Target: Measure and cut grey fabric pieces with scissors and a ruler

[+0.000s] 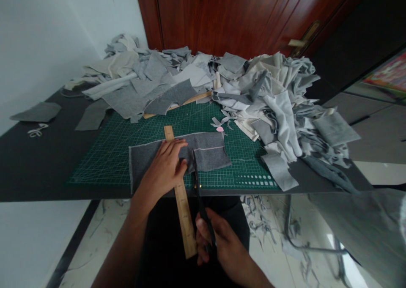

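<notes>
While the right hand (218, 233) curls round the handles of the black scissors (199, 195), fingers closed on them below the table's edge, the left hand (168, 161) lies palm down, thumb spread from the fingers, pressing rather than pinching. Beneath that palm runs a wooden ruler (182, 203), slanting over the dark grey cloth (209, 142) and jutting past the table's edge towards the lap. The blades point away from the body, their tip over the cloth just beside the left thumb; whether one blade sits under the fabric, I cannot tell.

To cut well here, I'd press the ruler firmly, since its overhanging end could tip or swivel, and draw the thumb and fingertips well back from the blades. The lower blade should ride along the mat so the cloth hardly lifts, with long, even strokes parallel to the ruler's edge. The pale line across the right part of the cloth could help in checking that the piece lies square.

The cloth rests near the front of the green cutting mat (101, 157), whose grid offers another guide. Behind and to the right, grey and white fabric scraps (152, 66) heap up; a small pink piece (220, 129) lies by the cloth's far edge.
</notes>
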`<state>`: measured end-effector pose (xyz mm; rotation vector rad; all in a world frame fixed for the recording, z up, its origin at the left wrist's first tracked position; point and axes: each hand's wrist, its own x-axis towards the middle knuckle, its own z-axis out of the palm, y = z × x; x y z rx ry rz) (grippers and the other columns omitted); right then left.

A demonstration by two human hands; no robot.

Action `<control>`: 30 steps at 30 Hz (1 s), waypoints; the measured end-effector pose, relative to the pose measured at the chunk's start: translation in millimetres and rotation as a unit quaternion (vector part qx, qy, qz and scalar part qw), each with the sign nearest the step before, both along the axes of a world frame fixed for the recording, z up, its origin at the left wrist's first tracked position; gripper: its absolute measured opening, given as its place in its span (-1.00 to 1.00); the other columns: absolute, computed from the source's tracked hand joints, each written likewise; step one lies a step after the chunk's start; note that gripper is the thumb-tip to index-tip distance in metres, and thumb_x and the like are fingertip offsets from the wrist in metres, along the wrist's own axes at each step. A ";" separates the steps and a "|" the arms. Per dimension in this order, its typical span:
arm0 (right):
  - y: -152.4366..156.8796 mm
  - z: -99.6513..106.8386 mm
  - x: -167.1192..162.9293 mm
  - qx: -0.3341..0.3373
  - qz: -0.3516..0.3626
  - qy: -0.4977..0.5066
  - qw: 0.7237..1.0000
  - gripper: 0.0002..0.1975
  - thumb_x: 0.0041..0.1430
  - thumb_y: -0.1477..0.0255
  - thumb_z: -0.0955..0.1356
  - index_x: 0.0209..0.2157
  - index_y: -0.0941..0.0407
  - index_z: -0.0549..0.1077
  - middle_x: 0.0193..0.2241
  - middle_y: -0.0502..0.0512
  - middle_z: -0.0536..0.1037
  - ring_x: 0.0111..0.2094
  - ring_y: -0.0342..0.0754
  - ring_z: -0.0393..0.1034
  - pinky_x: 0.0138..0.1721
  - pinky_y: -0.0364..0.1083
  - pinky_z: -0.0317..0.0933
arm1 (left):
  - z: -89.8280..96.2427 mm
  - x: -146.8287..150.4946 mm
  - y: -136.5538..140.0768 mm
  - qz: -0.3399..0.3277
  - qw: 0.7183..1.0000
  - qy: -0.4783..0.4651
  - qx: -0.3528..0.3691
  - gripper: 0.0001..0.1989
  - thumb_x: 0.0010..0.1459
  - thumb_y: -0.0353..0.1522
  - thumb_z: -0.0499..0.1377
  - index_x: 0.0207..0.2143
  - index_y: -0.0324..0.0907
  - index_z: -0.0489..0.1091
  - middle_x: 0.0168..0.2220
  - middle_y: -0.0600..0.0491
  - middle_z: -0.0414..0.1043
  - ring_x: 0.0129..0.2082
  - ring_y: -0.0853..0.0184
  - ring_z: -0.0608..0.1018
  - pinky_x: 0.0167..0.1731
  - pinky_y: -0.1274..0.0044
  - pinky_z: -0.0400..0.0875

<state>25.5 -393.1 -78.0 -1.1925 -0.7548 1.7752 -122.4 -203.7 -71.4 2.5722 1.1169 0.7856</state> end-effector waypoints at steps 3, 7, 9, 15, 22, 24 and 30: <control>0.6 0.9 1.1 0.000 0.003 0.007 1.000 -0.43 0.25 -0.16 0.35 -0.29 0.10 0.28 -0.50 -0.16 0.28 -0.64 -0.30 0.17 -0.53 -0.19 0.30 | 0.3 0.3 0.2 0.000 1.000 0.005 -0.002 -0.63 0.33 -0.43 0.06 0.17 -0.21 0.25 0.23 -0.17 0.39 0.30 0.06 0.36 0.38 0.07 0.18; 1.7 2.5 2.8 -0.019 0.008 0.011 1.000 -0.41 0.21 -0.18 0.38 -0.27 0.10 0.28 -0.51 -0.18 0.28 -0.64 -0.30 0.17 -0.52 -0.19 0.30 | 1.5 0.6 -0.1 -0.001 1.000 0.004 -0.003 -0.63 0.33 -0.44 0.05 0.17 -0.19 0.25 0.23 -0.17 0.38 0.31 0.06 0.36 0.38 0.05 0.17; 2.1 3.2 2.9 -0.029 0.007 0.015 0.999 -0.40 0.19 -0.18 0.39 -0.26 0.10 0.28 -0.53 -0.19 0.28 -0.65 -0.30 0.16 -0.53 -0.19 0.30 | 2.7 0.8 -0.5 -0.002 1.000 0.002 -0.005 -0.63 0.33 -0.44 0.05 0.17 -0.19 0.26 0.22 -0.17 0.39 0.31 0.05 0.36 0.37 0.05 0.19; 2.0 7.2 2.0 -0.042 0.011 0.021 0.999 -0.40 0.18 -0.18 0.39 -0.25 0.09 0.28 -0.56 -0.20 0.26 -0.65 -0.28 0.18 -0.52 -0.18 0.29 | 3.8 1.2 -0.8 0.003 1.000 -0.005 -0.011 -0.64 0.32 -0.43 0.06 0.16 -0.16 0.28 0.22 -0.15 0.40 0.30 0.05 0.37 0.36 0.05 0.20; 1.5 6.0 3.6 -0.041 0.016 0.036 0.998 -0.41 0.19 -0.16 0.40 -0.25 0.09 0.27 -0.56 -0.22 0.26 -0.65 -0.28 0.19 -0.51 -0.18 0.29 | 3.3 0.5 -1.1 -0.002 1.000 -0.003 -0.009 -0.64 0.33 -0.43 0.06 0.16 -0.19 0.29 0.22 -0.16 0.39 0.30 0.05 0.36 0.36 0.07 0.21; 1.9 6.5 4.2 -0.038 0.018 0.035 0.999 -0.42 0.20 -0.15 0.40 -0.25 0.09 0.26 -0.56 -0.22 0.25 -0.65 -0.28 0.20 -0.51 -0.18 0.29 | 3.7 0.5 -1.1 -0.003 1.000 -0.004 -0.008 -0.64 0.33 -0.43 0.05 0.16 -0.21 0.29 0.22 -0.18 0.39 0.30 0.04 0.36 0.35 0.07 0.22; 1.6 7.6 5.2 -0.029 0.025 0.026 0.999 -0.41 0.21 -0.18 0.38 -0.24 0.09 0.26 -0.58 -0.22 0.25 -0.66 -0.27 0.21 -0.52 -0.17 0.30 | 4.3 1.0 -1.1 0.000 1.000 0.001 -0.008 -0.65 0.34 -0.44 0.04 0.15 -0.20 0.29 0.22 -0.17 0.39 0.30 0.05 0.36 0.35 0.07 0.23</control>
